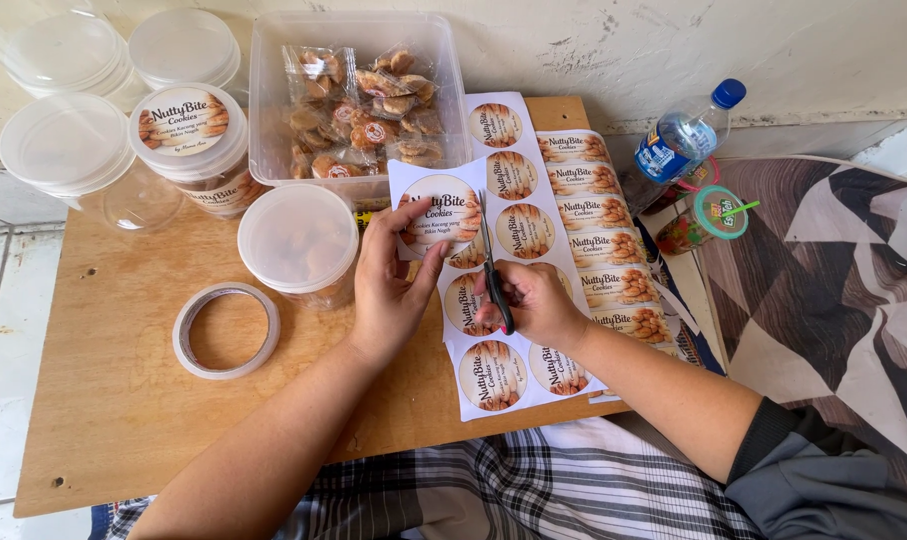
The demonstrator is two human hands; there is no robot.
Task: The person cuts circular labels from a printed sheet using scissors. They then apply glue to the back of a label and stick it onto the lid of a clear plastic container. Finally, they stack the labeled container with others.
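Two hands work at the counter's near edge, the left hand point(394, 290) and the right hand point(539, 300), sharing one pair of scissors point(492, 270). One sheet of round stickers point(519, 230) lies there, and one roll of tape point(226, 330). One big tub of wrapped cookies point(359, 110) sits at the far edge. One water bottle point(689, 130) stands off the right edge.

light: bright, even daylight | shadows: soft | focus: sharp | edges: slightly bowed
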